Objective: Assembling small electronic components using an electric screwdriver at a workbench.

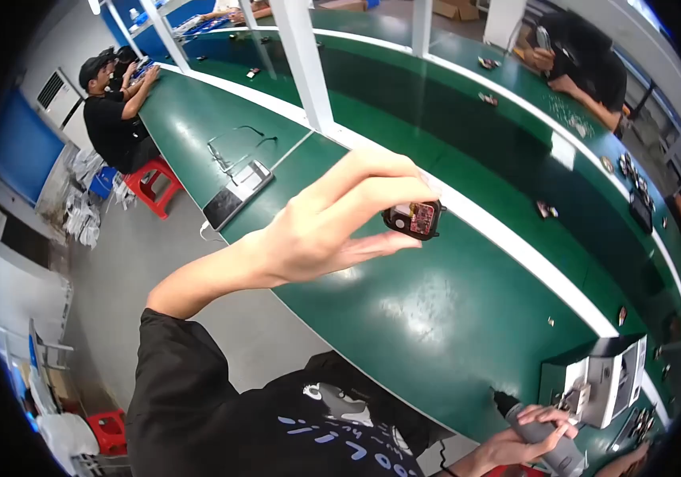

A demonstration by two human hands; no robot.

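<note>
My left hand (317, 219) is raised over the green workbench, thumb and fingers pinching a small black-cased device. Its open side shows a red circuit board (422, 219) and a round pale part beside it. At the lower right, my right hand (527, 437) is wrapped round a grey electric screwdriver (539, 436). The tool's dark, narrow tip points up and left, just over the bench surface, apart from the device. Beyond the screwdriver stands an open white and grey box (607, 389) with small metal parts at its near side.
A conveyor (507, 171) with a white edge runs along the bench's far side, carrying several small devices. A pair of glasses (233, 155) lies by a black and silver tray (239, 195). White posts (301, 63) rise from the edge. Co-workers (114, 111) sit around; another hand (627, 461) shows lower right.
</note>
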